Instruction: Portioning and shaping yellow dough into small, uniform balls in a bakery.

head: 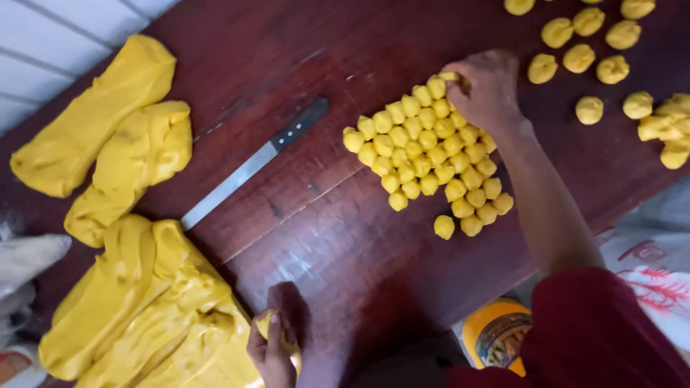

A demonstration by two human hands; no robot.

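On the bench [345, 273], the big dough slabs [136, 302] lie at my left, the knife [251, 165] just right of them. The packed dough balls [431, 158] sit right of the knife, under my right hand [485, 86]; looser dough balls [582, 50] lie beyond, far right.

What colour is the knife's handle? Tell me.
Black, on the knife lying on the dark red table; seen in the head view.

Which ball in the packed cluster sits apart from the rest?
The ball at the cluster's near edge: bare wood surrounds it, while the others touch.
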